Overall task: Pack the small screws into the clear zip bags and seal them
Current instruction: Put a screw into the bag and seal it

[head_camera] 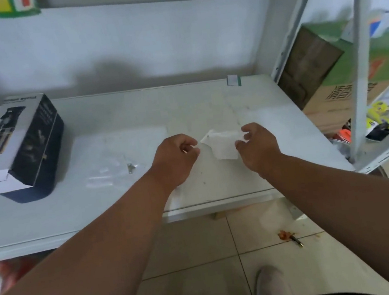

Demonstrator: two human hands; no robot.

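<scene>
While both hands pinch it above the desk (271, 123), a small clear zip bag (221, 145) hangs crumpled btwn left hand (177, 159) and right hand (257, 147), each gripping one side; contents too blurry to tell. More flat clear bags (112, 167) lie on the white glossy desk w/ a small metal screw (131, 167) on them, near a black-and-white cardboard box (17, 149) at left. Pale tiled floor (202, 256) below, grey metal shelving (361, 77) w/ cartons at right.

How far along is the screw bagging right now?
Done: one clear bag lies on the table, apparently holding screws; its seal is too blurry to judge. In hand: both the left hand and right hand pinch another zip bag. Left: sealing it.
</scene>
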